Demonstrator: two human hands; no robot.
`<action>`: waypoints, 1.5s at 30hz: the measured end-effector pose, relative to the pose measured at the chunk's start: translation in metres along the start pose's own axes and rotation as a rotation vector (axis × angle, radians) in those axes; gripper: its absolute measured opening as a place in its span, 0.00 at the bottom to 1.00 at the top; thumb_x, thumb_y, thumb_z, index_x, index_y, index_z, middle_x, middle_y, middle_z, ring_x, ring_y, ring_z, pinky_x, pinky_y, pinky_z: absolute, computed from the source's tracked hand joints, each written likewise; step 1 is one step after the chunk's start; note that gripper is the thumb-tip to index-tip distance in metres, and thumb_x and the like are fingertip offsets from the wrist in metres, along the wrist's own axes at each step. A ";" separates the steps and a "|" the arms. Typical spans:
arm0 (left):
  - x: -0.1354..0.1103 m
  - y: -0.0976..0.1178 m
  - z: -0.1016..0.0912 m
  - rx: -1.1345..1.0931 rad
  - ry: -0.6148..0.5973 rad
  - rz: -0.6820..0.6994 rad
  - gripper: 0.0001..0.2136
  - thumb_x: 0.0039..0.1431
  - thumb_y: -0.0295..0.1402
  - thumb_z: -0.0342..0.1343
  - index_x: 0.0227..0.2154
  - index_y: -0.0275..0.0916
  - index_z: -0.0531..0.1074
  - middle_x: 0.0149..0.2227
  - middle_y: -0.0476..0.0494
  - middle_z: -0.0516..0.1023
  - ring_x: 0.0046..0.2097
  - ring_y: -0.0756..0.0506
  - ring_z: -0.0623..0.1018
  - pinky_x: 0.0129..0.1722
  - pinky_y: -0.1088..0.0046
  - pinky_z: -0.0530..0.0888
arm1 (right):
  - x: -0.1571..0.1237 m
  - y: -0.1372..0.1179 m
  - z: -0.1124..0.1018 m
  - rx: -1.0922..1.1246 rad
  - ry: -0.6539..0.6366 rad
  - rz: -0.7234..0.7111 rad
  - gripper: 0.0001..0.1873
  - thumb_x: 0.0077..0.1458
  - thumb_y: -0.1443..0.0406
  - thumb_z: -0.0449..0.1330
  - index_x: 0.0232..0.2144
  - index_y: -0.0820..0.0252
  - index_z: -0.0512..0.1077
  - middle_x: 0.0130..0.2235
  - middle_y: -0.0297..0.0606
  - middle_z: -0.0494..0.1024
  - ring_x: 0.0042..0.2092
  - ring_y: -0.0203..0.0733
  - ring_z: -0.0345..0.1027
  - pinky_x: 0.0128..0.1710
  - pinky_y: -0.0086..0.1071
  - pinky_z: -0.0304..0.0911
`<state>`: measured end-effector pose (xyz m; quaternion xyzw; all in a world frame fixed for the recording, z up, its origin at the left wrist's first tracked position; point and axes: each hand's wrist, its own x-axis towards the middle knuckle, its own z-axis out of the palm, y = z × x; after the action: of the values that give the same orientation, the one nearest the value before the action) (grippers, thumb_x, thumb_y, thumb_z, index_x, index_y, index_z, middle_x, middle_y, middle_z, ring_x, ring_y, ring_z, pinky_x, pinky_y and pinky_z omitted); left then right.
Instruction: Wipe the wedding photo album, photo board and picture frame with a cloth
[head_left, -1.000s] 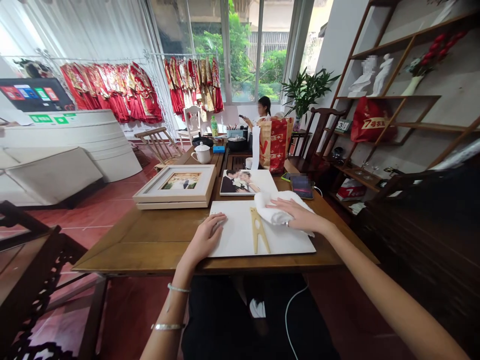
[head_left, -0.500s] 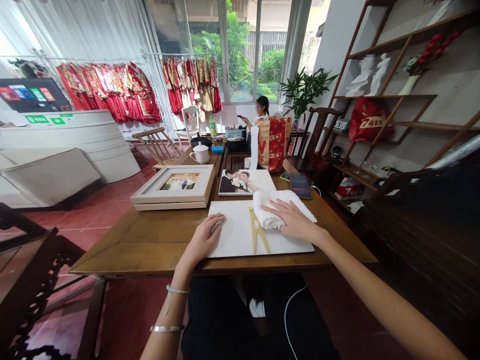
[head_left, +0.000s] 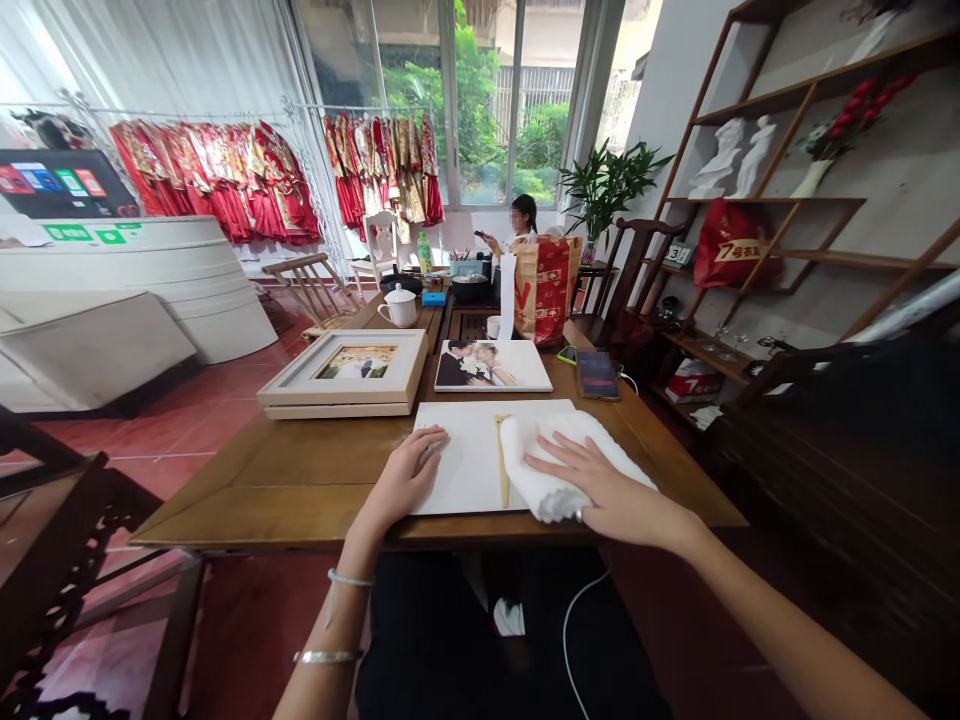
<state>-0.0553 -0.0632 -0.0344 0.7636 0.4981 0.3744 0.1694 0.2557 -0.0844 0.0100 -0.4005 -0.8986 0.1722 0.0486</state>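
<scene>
A white flat board (head_left: pixel 465 475) lies near the table's front edge. At its left edge rests my left hand (head_left: pixel 411 475), with the fingers lying over the board. My right hand (head_left: pixel 581 475) is flat on a folded white towel (head_left: pixel 559 503), fingers spread, pressing it onto the board's right part. The towel hangs past the board's right edge. A pale yellow A-shaped piece (head_left: pixel 502 470) sits on the board; its right leg is hidden beneath the towel. Beyond the board is a wedding photo panel (head_left: pixel 493 366).
A pale framed picture (head_left: pixel 341 372) stands on another frame at left. Behind are a lidded white cup (head_left: pixel 400 307), a red-and-brown paper bag (head_left: pixel 544 295) and a phone with a cable (head_left: pixel 598 374). Someone (head_left: pixel 517 225) sits at the far end. A shelf (head_left: pixel 795 200) rises at right.
My right hand has drawn the towel toward me and slightly right, covering the right leg of the A-shaped piece. My left hand has stayed at the board's left edge.
</scene>
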 end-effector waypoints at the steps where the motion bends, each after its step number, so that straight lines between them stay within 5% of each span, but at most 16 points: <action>1: 0.000 0.000 0.000 0.002 -0.001 0.001 0.14 0.60 0.31 0.47 0.46 0.38 0.72 0.52 0.38 0.73 0.57 0.41 0.70 0.59 0.57 0.63 | 0.012 0.007 -0.002 0.000 0.016 0.009 0.48 0.38 0.76 0.49 0.63 0.46 0.49 0.67 0.32 0.39 0.67 0.46 0.27 0.62 0.56 0.27; 8: 0.000 0.002 -0.002 0.007 0.002 0.007 0.14 0.60 0.31 0.47 0.47 0.39 0.71 0.52 0.39 0.73 0.57 0.41 0.70 0.58 0.57 0.64 | 0.092 0.021 -0.010 -0.059 0.112 0.249 0.40 0.48 0.71 0.49 0.64 0.49 0.47 0.67 0.38 0.42 0.66 0.56 0.29 0.59 0.62 0.30; 13: 0.001 0.001 -0.001 0.009 0.002 0.002 0.14 0.59 0.31 0.47 0.46 0.38 0.72 0.52 0.39 0.73 0.56 0.42 0.70 0.58 0.58 0.64 | 0.116 0.006 -0.002 -0.092 0.129 0.301 0.40 0.50 0.70 0.49 0.64 0.49 0.46 0.67 0.37 0.42 0.65 0.69 0.27 0.54 0.72 0.29; 17: 0.000 -0.001 -0.001 0.006 0.003 -0.006 0.14 0.60 0.31 0.47 0.46 0.38 0.72 0.52 0.39 0.73 0.57 0.42 0.69 0.59 0.59 0.63 | 0.095 -0.016 0.004 -0.107 0.072 0.228 0.42 0.47 0.73 0.50 0.64 0.47 0.47 0.67 0.34 0.43 0.65 0.66 0.27 0.56 0.70 0.31; 24: -0.002 0.000 -0.002 -0.002 0.003 -0.025 0.14 0.59 0.32 0.48 0.46 0.37 0.72 0.52 0.37 0.72 0.57 0.41 0.69 0.59 0.59 0.64 | 0.004 -0.076 0.018 -0.085 -0.041 0.029 0.50 0.38 0.77 0.50 0.64 0.46 0.45 0.68 0.33 0.40 0.66 0.63 0.21 0.57 0.68 0.30; 28: -0.002 0.001 -0.003 -0.013 0.009 -0.010 0.14 0.59 0.31 0.48 0.46 0.37 0.72 0.52 0.38 0.73 0.57 0.41 0.70 0.58 0.59 0.64 | -0.010 -0.080 0.016 -0.033 -0.070 -0.029 0.51 0.36 0.77 0.49 0.64 0.43 0.46 0.67 0.31 0.41 0.66 0.59 0.22 0.58 0.67 0.31; 37: -0.002 -0.002 -0.003 -0.005 0.011 0.009 0.14 0.59 0.30 0.48 0.46 0.37 0.72 0.52 0.38 0.73 0.56 0.41 0.71 0.58 0.58 0.64 | 0.090 -0.029 0.001 -0.118 0.038 0.179 0.41 0.48 0.72 0.49 0.64 0.45 0.47 0.67 0.32 0.43 0.66 0.61 0.29 0.57 0.66 0.35; 45: 0.000 -0.002 -0.002 -0.006 0.009 0.004 0.14 0.59 0.30 0.48 0.46 0.36 0.72 0.51 0.38 0.73 0.56 0.41 0.71 0.58 0.59 0.65 | 0.143 -0.034 0.007 -0.271 0.161 0.295 0.33 0.54 0.68 0.50 0.63 0.58 0.52 0.66 0.46 0.49 0.65 0.66 0.32 0.57 0.65 0.28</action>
<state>-0.0585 -0.0629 -0.0345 0.7625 0.4961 0.3795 0.1685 0.1343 -0.0016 0.0083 -0.5431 -0.8384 0.0225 0.0399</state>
